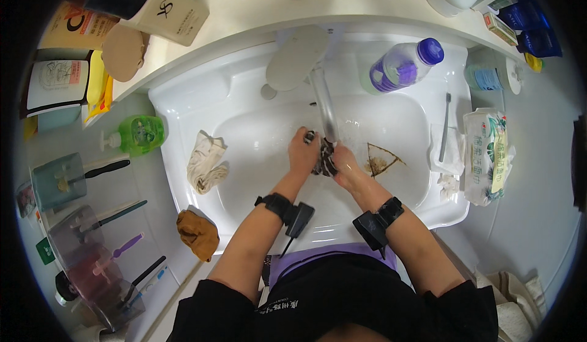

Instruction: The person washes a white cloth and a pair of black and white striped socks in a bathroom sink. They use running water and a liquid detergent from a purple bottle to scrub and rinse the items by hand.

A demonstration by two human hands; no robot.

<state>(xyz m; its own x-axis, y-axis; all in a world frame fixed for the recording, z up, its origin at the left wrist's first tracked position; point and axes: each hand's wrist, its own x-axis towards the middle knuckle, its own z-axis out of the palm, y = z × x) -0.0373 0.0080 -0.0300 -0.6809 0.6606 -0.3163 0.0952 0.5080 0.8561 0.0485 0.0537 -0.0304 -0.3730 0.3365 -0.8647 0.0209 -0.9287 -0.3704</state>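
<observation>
Under the chrome-and-white faucet point(324, 108), both hands are at a dark, wet, sudsy piece of cloth point(326, 160) in the white sink. My left hand point(302, 151) is closed on the left part of the cloth, with a dark bit showing between its fingers. My right hand point(346, 163) grips the cloth's right side, its skin wet. A cream cloth, seemingly a sock point(205, 163), lies on the sink's left ledge. A brown cloth point(198, 234) is draped on the front left corner. The fingertips are partly hidden by the cloth and faucet.
A purple-capped bottle point(399, 66) leans at the back right of the sink. On the right ledge lie a toothbrush point(445, 126) and a tissue pack point(486, 156). A green pump bottle point(141, 134) is at the left. A shelf edge point(367, 21) overhangs the back.
</observation>
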